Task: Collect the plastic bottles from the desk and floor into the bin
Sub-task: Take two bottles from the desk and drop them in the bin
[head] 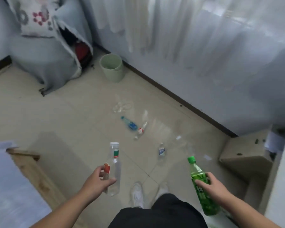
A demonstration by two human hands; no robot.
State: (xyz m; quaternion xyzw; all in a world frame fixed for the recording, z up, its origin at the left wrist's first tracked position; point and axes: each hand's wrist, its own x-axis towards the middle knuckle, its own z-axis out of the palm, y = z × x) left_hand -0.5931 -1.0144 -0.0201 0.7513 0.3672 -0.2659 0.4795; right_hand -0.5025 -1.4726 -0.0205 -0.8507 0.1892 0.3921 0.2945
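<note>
Curtained home bedroom (pixel 196 30), tiled floor (pixel 64 116)

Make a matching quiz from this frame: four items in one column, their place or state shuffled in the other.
Items
1. clear plastic bottle with white cap
2. green plastic bottle with green cap
3. pale green round plastic bin
4. clear plastic bottle with blue label and blue cap

Place or state
A. lying on the floor tiles
B. held in the right hand
C. standing on the floor by the wall
D. held in the left hand

Pairs: 1-D, 2-B, 3-C, 4-A
</note>
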